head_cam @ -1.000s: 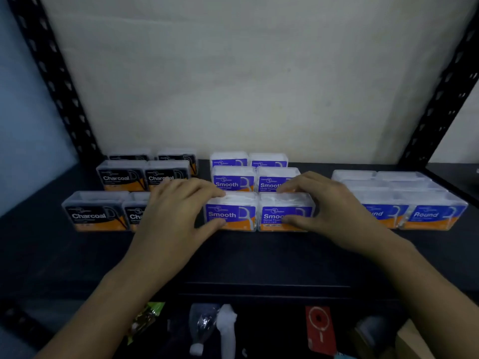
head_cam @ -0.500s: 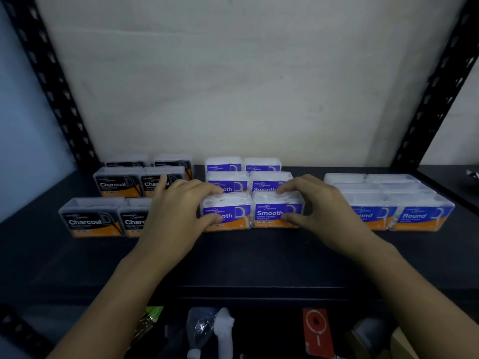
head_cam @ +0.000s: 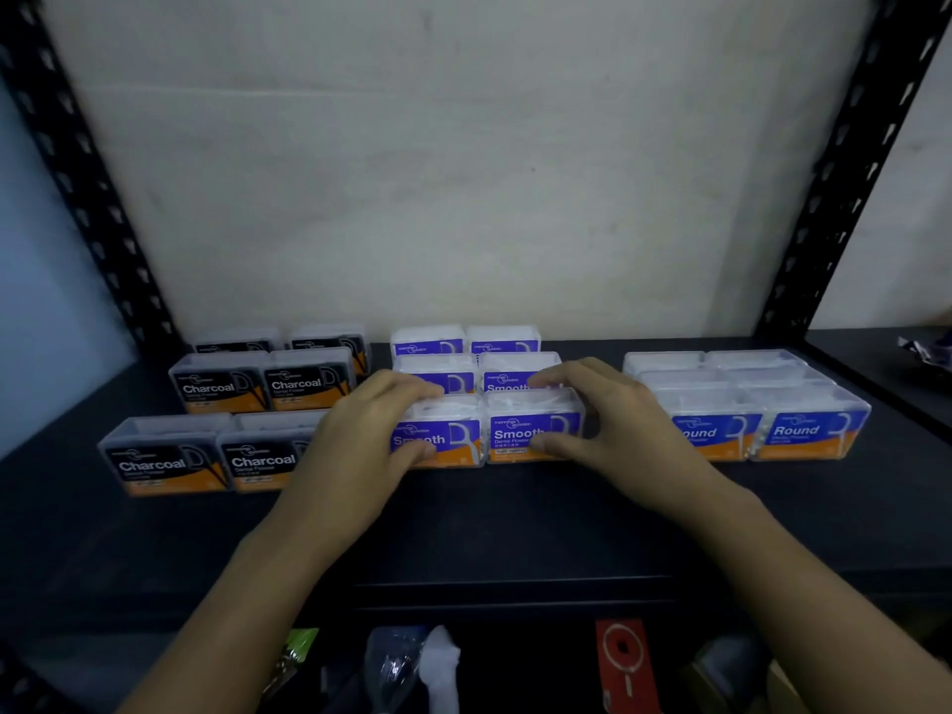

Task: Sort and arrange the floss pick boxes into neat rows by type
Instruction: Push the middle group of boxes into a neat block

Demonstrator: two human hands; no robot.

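Three groups of floss pick boxes stand in rows on a black shelf (head_cam: pixel 515 523): black Charcoal boxes (head_cam: pixel 165 458) on the left, purple Smooth boxes in the middle, and blue Round boxes (head_cam: pixel 809 430) on the right. My left hand (head_cam: pixel 360 456) grips the front left Smooth box (head_cam: pixel 445 438), fingers on its lid and thumb at its front. My right hand (head_cam: pixel 613 430) grips the front right Smooth box (head_cam: pixel 520 432) the same way. The two boxes stand side by side and touch. More Smooth boxes (head_cam: pixel 505 345) stand in pairs behind them.
A pale wall closes the back of the shelf, and black perforated uprights (head_cam: pixel 845 188) stand at both sides. Below the shelf's front edge lie a clear plastic bottle (head_cam: pixel 396 662), a red card (head_cam: pixel 623 662) and a green packet (head_cam: pixel 299 646).
Both hands have stayed on the front pair of Smooth boxes, which has barely shifted. My view has moved slightly.
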